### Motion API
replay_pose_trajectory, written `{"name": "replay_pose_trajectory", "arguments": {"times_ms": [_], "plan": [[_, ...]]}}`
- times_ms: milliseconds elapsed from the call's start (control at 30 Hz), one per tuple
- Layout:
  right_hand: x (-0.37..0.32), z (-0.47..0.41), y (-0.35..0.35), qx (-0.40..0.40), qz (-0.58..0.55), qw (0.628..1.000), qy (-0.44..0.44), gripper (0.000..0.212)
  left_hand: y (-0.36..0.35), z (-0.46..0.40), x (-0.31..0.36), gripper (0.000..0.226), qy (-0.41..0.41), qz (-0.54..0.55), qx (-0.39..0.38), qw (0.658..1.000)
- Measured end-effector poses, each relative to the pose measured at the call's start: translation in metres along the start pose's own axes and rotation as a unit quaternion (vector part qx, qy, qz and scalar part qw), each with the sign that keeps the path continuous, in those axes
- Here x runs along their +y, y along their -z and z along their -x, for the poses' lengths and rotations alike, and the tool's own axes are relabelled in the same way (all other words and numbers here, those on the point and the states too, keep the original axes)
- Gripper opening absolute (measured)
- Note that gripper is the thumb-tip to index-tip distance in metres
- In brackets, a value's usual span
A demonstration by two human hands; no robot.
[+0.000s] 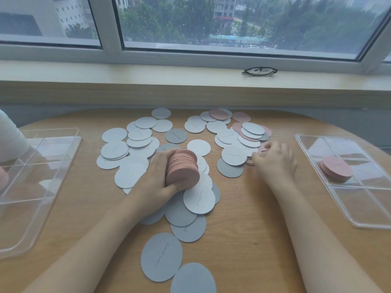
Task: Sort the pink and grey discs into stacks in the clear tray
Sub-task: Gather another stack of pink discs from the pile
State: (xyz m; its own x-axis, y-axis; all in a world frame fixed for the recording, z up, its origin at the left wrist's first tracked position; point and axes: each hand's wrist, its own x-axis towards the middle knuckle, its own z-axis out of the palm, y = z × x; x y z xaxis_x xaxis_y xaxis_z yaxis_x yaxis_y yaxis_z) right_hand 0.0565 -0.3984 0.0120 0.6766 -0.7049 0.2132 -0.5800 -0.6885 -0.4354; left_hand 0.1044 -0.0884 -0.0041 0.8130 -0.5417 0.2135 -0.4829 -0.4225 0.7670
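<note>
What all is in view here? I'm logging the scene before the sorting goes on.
Loose discs: many, mostly pale grey, some dark grey, a few pink; scattered on the table.
Held stack: one, pink; gripped in the left hand.
Tray stack: one, pink; in a middle compartment of the right tray.
Right tray: one, clear; table's right edge.
Left tray: one, clear; table's left edge.
Table: one, wooden.
Glasses: one pair, black; on the windowsill.
Left hand: holds the pink stack.
Right hand: fingers at the right-side pile.
</note>
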Motion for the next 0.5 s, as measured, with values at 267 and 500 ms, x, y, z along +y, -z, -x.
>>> {"name": "replay_pose_trajectory", "arguments": {"times_ms": [267,500], "plan": [[0.0023,0.0022,-0.0033,-0.065,0.09,0.994,0.014,0.085,-0.0006,-0.0003,-0.0019,0.082,-0.002,-0.003,0.003,1.0],[-0.0019,0.001,-0.0015,-0.078,-0.022,0.996,0.034,0.066,0.0,0.0004,-0.0011,0.081,-0.004,-0.002,0.002,1.0]]}}
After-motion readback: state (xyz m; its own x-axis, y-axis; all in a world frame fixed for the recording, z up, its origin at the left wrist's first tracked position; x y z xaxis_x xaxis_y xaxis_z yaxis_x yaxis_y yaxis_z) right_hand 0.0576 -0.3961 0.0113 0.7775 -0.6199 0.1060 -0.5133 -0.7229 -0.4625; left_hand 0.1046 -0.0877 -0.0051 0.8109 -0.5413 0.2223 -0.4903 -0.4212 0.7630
